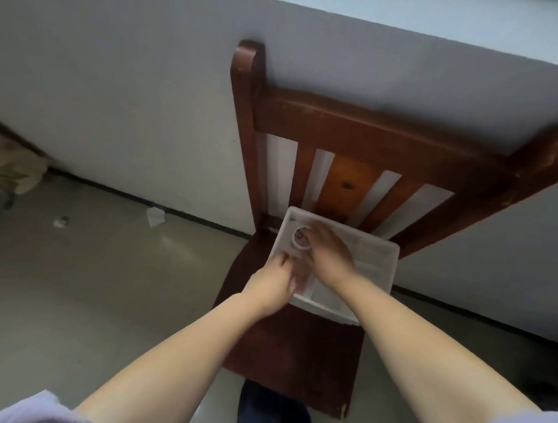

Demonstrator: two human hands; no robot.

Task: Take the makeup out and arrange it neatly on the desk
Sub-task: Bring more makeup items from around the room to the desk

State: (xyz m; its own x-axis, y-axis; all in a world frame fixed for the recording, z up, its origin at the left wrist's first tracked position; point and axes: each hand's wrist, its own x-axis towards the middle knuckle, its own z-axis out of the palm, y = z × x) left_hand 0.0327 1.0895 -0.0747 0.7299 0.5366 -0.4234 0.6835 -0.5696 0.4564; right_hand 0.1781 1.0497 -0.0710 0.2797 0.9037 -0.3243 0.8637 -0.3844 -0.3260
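**Both hands in white box on chair**

White plastic box [377,256] sits on the seat of a wooden chair [298,354]. Right hand [328,251] fingers curl around a round white jar [300,239] inside the box. Left hand [273,282] pinches the box's near-left rim. Image blurred.

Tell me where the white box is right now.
In the head view, the white box sits on the wooden chair's seat, against the backrest, with both hands reaching into it.

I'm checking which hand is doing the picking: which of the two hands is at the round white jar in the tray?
The right hand: its fingers reach the jar, while the left hand sits nearer, at the tray's front edge.
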